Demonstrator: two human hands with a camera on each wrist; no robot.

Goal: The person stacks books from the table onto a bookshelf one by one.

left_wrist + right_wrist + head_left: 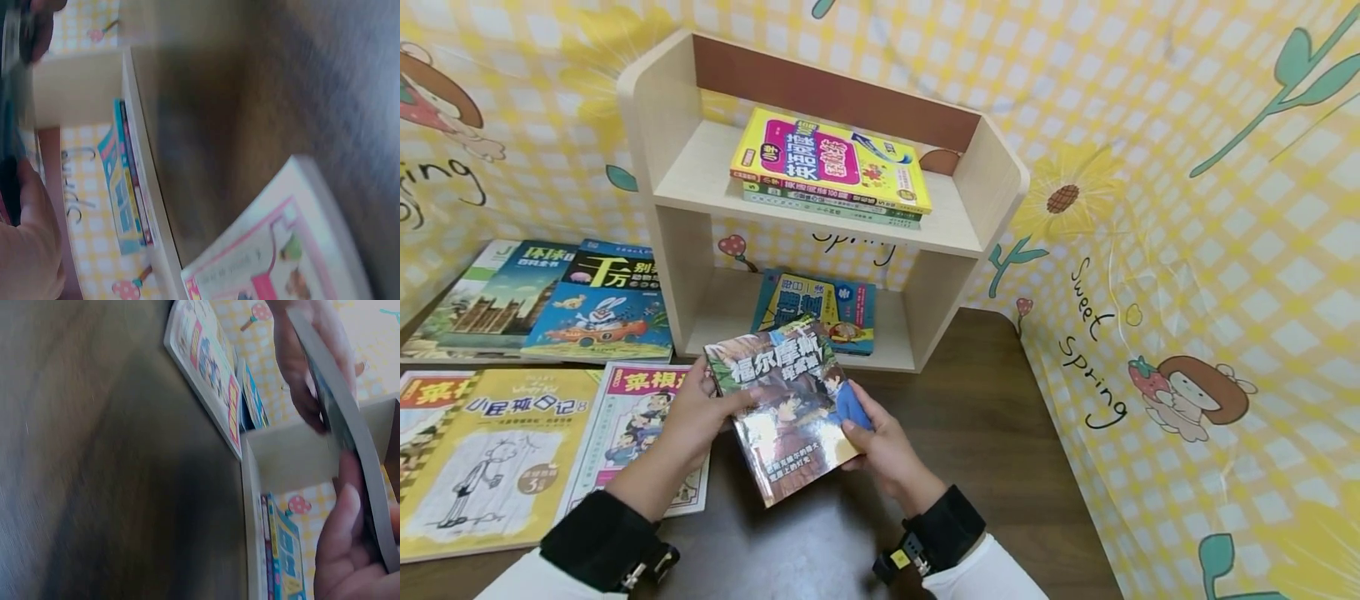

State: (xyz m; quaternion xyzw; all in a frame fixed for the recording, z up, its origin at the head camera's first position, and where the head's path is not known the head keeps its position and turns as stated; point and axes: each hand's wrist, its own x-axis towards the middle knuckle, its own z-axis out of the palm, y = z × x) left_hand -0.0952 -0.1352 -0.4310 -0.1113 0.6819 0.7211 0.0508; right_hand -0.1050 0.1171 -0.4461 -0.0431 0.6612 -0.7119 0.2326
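A paperback book (797, 425) with an illustrated cover and large white Chinese title is held tilted above the dark table, in front of the small shelf. My left hand (692, 417) grips its left edge, thumb across the cover. On the opposite edge my right hand (883, 442) pinches it, thumb on top near a blue-clad cartoon figure. In the right wrist view the book (350, 419) appears edge-on between both hands, thin and slightly bowed. The left wrist view catches only part of a hand (31, 244) and the book's dark side at the left border.
A pale wooden two-tier shelf (936, 292) stands behind the hands. Its upper tier bears a stack of books (835, 162), its lower tier several blue and yellow books (853, 317). More books, including a yellow one (497, 467), lie on the left of the table (992, 433).
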